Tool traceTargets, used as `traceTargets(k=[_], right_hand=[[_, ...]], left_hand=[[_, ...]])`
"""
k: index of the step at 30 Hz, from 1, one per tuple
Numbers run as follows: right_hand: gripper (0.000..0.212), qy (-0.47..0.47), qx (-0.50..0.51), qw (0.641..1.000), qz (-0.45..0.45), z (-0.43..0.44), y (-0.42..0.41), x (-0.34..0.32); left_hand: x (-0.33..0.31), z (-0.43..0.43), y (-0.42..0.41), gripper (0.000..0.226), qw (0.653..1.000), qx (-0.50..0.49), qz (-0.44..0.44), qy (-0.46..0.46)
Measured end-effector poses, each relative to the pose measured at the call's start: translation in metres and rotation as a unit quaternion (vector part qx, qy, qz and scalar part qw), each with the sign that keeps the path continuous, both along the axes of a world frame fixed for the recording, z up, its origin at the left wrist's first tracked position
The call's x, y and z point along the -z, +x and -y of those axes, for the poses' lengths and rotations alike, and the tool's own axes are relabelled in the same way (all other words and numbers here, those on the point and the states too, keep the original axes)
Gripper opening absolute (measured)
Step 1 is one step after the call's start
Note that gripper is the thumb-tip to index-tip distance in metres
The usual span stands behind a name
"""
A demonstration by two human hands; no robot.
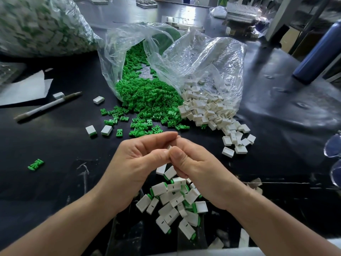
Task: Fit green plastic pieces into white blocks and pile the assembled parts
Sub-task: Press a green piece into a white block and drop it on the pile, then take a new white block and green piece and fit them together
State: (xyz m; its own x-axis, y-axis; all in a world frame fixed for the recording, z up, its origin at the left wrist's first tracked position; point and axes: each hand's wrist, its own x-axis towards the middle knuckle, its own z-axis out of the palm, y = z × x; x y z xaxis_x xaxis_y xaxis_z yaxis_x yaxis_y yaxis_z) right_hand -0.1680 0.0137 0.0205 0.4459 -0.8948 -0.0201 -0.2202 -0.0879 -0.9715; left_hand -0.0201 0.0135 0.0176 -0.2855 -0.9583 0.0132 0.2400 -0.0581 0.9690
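Left hand: the left hand (136, 163) is just above the near part of the table, with its fingers bent. Its thumb and first finger pinch a small white block (168, 147).
Right hand: the right hand (195, 163) touches the left one. Its fingers are bent too, and its thumb and fingers pinch the same white block from the other side.
White block: only a tiny bit of it shows between the fingertips of both hands. I cannot tell if a green piece is in it.
Pile of finished parts: the pile of finished parts (175, 204) lies on the table right under the hands, close to the person. Each part is white with green at one end.
Heap of green pieces: the heap of green pieces (147, 97) spills out of a clear bag (118, 52) behind the hands, and some lie loose in front of it.
Heap of white blocks: the heap of white blocks (208, 111) spills out of a second clear bag (212, 58), just to the right of the green heap and touching it.
Stray bits: one green piece (36, 164) lies alone far to the left. Two finished parts (91, 130) sit side by side left of the green heap.
Table: the table (55, 145) is dark and shiny.
Pen: a pen (48, 106) lies on the left, next to a sheet of white paper (24, 89).
Big bag: a big full bag (36, 24) sits at the far left.
Bottle: a blue bottle (321, 50) stands at the far right.
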Motion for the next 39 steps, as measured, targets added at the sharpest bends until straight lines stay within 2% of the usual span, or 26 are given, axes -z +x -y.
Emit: traceTargets(k=[2,10,14,16,18,22,26,31,35,39], right_hand=[[0.018,0.002,0.001,1.000,0.006,0.000,0.000,0.000],[0.052,0.061,-0.011,0.996,0.061,0.003,-0.002,-0.003],[0.057,0.027,0.025,0.999,-0.019,0.008,-0.008,-0.003],[0.052,0.007,0.075,0.996,-0.054,0.015,-0.015,-0.002],[0.040,-0.055,0.144,0.980,-0.130,0.025,-0.025,0.001],[0.011,-0.188,0.277,0.902,-0.272,0.045,-0.046,0.009],[0.013,-0.224,0.341,0.843,-0.352,0.058,-0.059,0.017],[0.021,-0.207,0.343,0.819,-0.410,0.066,-0.062,0.023],[0.020,-0.192,0.338,0.808,-0.443,0.069,-0.061,0.027],[0.012,-0.199,0.345,0.810,-0.431,0.070,-0.061,0.029]], left_hand=[[0.000,0.000,0.000,0.033,1.000,0.000,-0.001,0.002],[-0.007,0.000,0.000,0.023,0.998,0.040,-0.004,-0.039],[-0.005,0.001,0.001,0.021,0.997,0.005,0.062,-0.037],[-0.006,0.001,0.001,0.026,0.996,-0.008,0.083,-0.032],[-0.008,-0.001,0.001,0.032,0.996,-0.002,0.089,-0.028],[-0.008,-0.004,0.000,0.027,0.993,0.047,0.107,-0.032],[-0.009,-0.008,0.000,0.026,0.986,0.093,0.127,-0.060],[-0.006,-0.005,-0.001,0.019,0.990,0.029,0.128,-0.053],[-0.006,-0.005,-0.002,0.010,0.989,0.028,0.138,-0.047],[-0.008,-0.004,-0.002,0.025,0.988,0.031,0.146,-0.043]])
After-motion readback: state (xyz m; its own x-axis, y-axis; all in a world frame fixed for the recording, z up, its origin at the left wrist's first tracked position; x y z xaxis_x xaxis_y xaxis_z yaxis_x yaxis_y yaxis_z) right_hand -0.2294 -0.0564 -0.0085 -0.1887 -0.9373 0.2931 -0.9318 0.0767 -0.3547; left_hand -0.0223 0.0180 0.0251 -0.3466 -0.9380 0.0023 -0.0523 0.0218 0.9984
